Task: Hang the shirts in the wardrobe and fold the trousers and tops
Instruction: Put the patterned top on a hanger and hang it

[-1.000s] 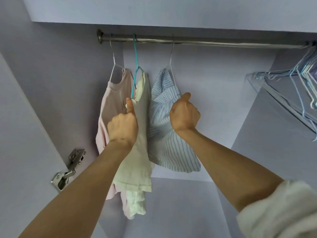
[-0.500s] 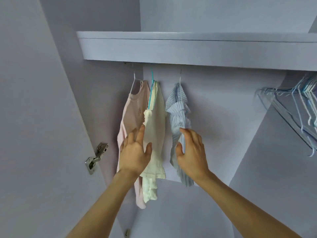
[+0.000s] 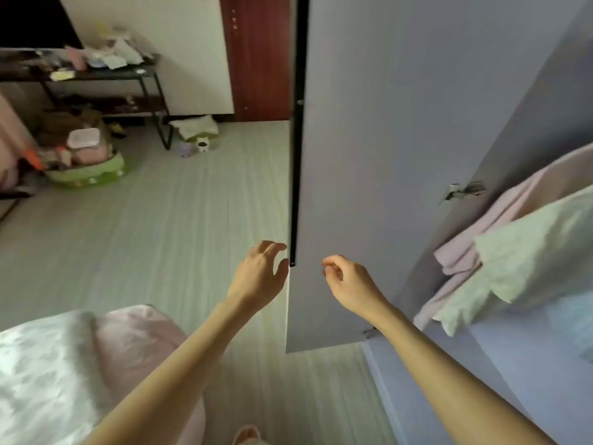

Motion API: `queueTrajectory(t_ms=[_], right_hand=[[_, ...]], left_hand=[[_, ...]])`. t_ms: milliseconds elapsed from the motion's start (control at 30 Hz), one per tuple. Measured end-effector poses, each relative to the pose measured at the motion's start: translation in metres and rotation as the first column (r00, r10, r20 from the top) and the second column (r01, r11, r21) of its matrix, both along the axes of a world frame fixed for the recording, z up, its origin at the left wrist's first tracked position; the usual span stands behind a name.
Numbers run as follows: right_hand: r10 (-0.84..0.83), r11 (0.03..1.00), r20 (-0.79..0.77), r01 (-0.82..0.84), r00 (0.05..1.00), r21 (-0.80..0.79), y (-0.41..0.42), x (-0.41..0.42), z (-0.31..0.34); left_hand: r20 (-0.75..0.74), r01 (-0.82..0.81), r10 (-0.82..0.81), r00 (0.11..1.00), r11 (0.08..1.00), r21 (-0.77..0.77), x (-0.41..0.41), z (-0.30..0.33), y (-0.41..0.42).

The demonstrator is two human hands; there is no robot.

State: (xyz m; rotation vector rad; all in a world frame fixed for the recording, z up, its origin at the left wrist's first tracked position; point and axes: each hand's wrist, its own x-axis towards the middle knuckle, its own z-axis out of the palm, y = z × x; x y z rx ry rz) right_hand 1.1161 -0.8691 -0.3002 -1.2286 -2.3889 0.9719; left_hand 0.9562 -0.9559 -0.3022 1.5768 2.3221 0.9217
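My view has swung left, away from the wardrobe interior. A pink top (image 3: 500,220) and a cream top (image 3: 539,252) hang at the right edge of the frame, tilted by the camera angle. The blue striped shirt shows only as a blur at the far right. My left hand (image 3: 260,277) hovers over the floor just left of the open wardrobe door (image 3: 369,155), fingers loosely curled and holding nothing. My right hand (image 3: 346,281) is in front of the door panel, fingers loosely curled and empty.
The door's dark edge (image 3: 294,155) stands between my hands. A bed with a white and pink cover (image 3: 80,358) lies at lower left. A cluttered black shelf unit (image 3: 96,75), a green basket (image 3: 86,175) and small items stand on the far floor.
Both hands have let go of the hanging tops and dropped down. The view has turned left from the wardrobe interior toward the door and room.
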Motion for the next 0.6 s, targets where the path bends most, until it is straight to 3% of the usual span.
queueTrajectory(t_ms=[133,267,500,600], right_hand=[[0.327,0.938,0.001,-0.324,0.945,-0.122,-0.080,-0.093,-0.023],[0.579,0.805,0.016,-0.568,0.815,-0.170,-0.181,-0.196,-0.037],[0.822,0.558,0.003,-0.805,0.569,-0.199,-0.372,-0.375,-0.056],[0.889,0.445,-0.018,-0.871,0.458,-0.210,-0.456,-0.442,-0.065]], left_hand=[[0.040,-0.376,0.379,0.925,0.925,-0.051,-0.074,-0.017,-0.136],[0.059,-0.684,0.686,0.726,0.728,-0.051,-0.136,-0.028,-0.281],[0.060,-0.932,0.939,0.339,0.344,-0.116,-0.240,-0.045,-0.504],[0.011,-0.959,0.975,0.222,0.220,-0.176,-0.290,-0.055,-0.594]])
